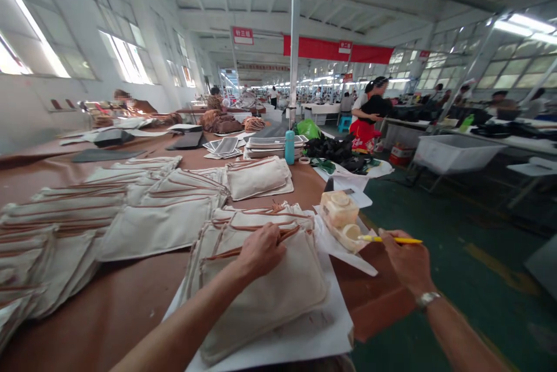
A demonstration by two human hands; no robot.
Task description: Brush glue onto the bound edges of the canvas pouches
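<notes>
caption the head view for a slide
Left hand on stacked pale fabric pieces, right hand holding a yellow stick

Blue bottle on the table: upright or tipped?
Upright. The blue bottle stands on its base on the brown table, its long sides vertical.

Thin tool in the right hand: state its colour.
The thin tool is yellow, best seen in the head view.

Front cloth stack (270, 288) on paper sheet (324, 331) | container (337, 208) rear-right | bottle (289, 147) farther behind | other stacks (161, 224) left
</notes>
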